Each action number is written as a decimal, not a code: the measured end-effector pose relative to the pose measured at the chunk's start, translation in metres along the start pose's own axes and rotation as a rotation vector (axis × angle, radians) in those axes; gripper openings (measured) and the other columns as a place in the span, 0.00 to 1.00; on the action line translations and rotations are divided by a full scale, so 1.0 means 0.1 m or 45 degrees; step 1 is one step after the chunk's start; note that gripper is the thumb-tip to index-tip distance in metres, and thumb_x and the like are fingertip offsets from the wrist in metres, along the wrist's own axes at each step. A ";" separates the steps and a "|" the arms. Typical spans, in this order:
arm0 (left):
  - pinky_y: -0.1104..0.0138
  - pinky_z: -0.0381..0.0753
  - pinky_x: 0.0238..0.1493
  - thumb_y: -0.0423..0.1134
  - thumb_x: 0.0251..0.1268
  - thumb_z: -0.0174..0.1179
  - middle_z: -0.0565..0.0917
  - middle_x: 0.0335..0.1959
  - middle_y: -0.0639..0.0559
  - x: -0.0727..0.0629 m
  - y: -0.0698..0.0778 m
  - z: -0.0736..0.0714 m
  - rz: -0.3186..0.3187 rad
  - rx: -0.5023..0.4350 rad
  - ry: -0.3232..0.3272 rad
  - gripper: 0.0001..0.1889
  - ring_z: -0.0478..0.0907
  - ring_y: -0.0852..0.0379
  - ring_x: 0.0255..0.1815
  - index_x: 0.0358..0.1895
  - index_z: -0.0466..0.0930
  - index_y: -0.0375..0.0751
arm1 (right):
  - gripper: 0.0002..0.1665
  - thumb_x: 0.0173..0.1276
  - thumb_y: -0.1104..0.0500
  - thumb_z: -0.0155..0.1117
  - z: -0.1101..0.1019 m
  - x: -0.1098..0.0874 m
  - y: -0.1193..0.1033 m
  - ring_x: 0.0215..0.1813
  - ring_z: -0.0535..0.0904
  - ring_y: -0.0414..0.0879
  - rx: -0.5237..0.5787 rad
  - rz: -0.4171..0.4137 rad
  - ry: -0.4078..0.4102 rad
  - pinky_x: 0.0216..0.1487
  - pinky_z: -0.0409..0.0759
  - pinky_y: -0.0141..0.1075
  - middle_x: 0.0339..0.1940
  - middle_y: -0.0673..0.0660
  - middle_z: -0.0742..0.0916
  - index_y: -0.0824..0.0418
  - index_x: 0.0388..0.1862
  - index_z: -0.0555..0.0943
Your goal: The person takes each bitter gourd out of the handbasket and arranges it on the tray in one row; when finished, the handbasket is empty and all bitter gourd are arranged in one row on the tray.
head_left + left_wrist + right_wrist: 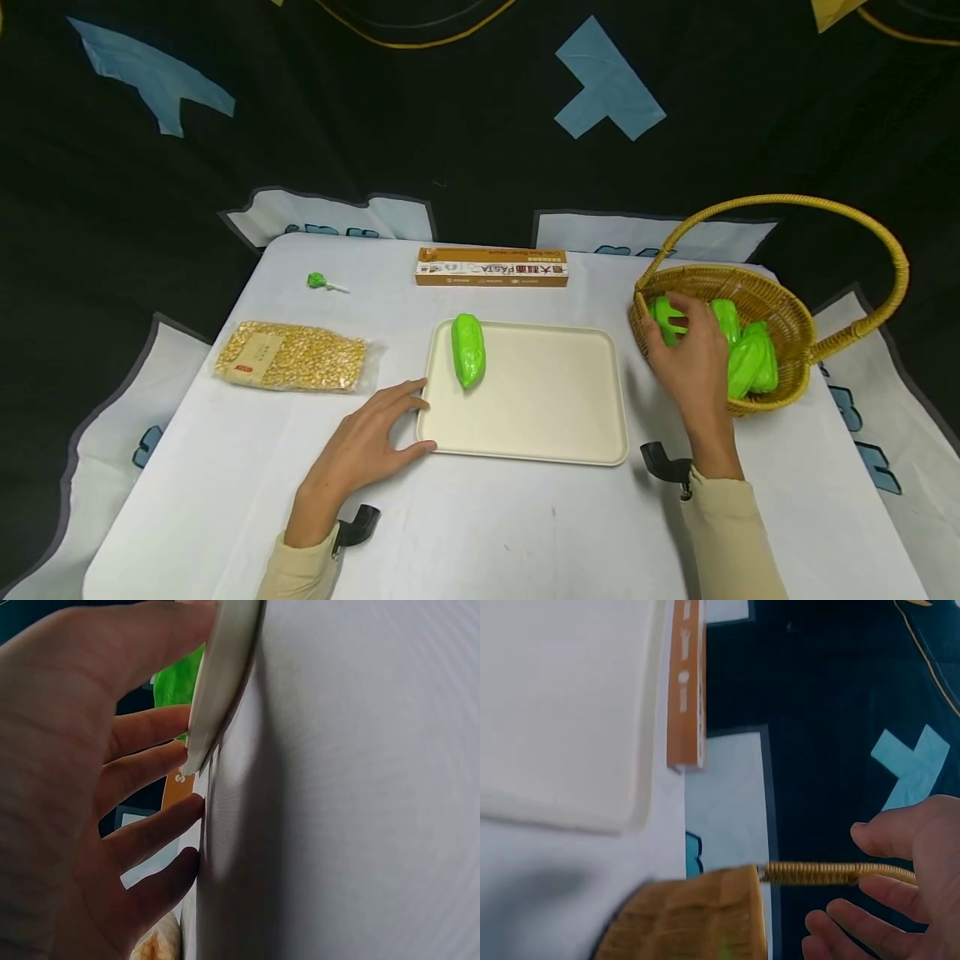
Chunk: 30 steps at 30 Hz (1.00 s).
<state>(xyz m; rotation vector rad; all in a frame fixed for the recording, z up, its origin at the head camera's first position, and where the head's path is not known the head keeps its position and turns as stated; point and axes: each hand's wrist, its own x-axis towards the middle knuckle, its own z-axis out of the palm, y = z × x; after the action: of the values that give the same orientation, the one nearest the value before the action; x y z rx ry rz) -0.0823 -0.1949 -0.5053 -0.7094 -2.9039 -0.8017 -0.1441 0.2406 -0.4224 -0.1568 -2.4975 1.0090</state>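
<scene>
A cream tray (555, 400) lies on the table, with a glossy bright green, elongated, taper-ended thing (468, 350) near its left edge. My left hand (367, 446) touches the tray's left side and near corner, fingers spread; the left wrist view shows thumb and fingertips at the tray's rim (225, 682). Over the left part of a wicker basket (795, 333) is my right hand (693, 354), its fingers right by a green thing (663, 312) inside. Several more green things (753, 358) lie in the basket. In the right wrist view, the right hand (885, 892) has nothing between thumb and fingers.
A pasta box (491, 267) lies behind the tray. Left of the tray is a clear bag of yellow kernels (300, 358), and farther back a green-wrapped lollipop (318, 281). The basket's tall arched handle (847, 212) leans out to the right, past the table edge.
</scene>
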 end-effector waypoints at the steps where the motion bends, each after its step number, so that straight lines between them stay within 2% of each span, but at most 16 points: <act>1: 0.47 0.79 0.72 0.59 0.59 0.80 0.75 0.79 0.53 0.00 0.00 0.00 0.001 -0.003 0.002 0.29 0.72 0.47 0.79 0.59 0.86 0.49 | 0.29 0.75 0.60 0.71 -0.03 0.00 0.02 0.60 0.84 0.68 -0.015 0.006 -0.005 0.56 0.85 0.61 0.66 0.70 0.83 0.69 0.71 0.78; 9: 0.47 0.77 0.75 0.59 0.59 0.80 0.74 0.80 0.55 0.01 -0.01 0.01 -0.006 -0.004 -0.005 0.29 0.72 0.47 0.79 0.60 0.85 0.50 | 0.35 0.76 0.54 0.70 -0.27 -0.02 0.28 0.66 0.78 0.69 -0.185 0.125 -0.041 0.62 0.77 0.68 0.69 0.72 0.81 0.65 0.77 0.75; 15: 0.47 0.78 0.74 0.59 0.59 0.80 0.74 0.79 0.55 -0.01 -0.01 0.00 -0.018 0.003 -0.002 0.29 0.72 0.47 0.79 0.59 0.86 0.50 | 0.36 0.73 0.57 0.73 -0.39 -0.06 0.45 0.72 0.69 0.76 -0.304 0.158 -0.014 0.65 0.70 0.71 0.70 0.78 0.77 0.70 0.75 0.75; 21: 0.46 0.78 0.74 0.58 0.59 0.80 0.74 0.80 0.54 -0.02 -0.01 0.01 -0.024 0.000 0.000 0.29 0.72 0.47 0.79 0.60 0.85 0.50 | 0.42 0.74 0.56 0.71 -0.48 -0.09 0.55 0.77 0.61 0.74 -0.382 0.313 -0.093 0.69 0.66 0.74 0.78 0.76 0.68 0.68 0.81 0.68; 30: 0.46 0.78 0.73 0.59 0.60 0.80 0.74 0.80 0.56 -0.02 -0.02 0.01 -0.017 -0.005 0.008 0.29 0.72 0.47 0.79 0.60 0.85 0.50 | 0.47 0.74 0.53 0.70 -0.57 -0.01 0.74 0.76 0.63 0.78 -0.445 0.458 -0.212 0.68 0.68 0.77 0.79 0.78 0.64 0.68 0.84 0.62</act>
<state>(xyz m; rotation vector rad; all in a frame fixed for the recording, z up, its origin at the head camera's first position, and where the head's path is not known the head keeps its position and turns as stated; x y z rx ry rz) -0.0814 -0.1969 -0.5073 -0.6865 -2.9054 -0.8092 -0.1224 0.3308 -0.4370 -0.6748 -2.8476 0.7244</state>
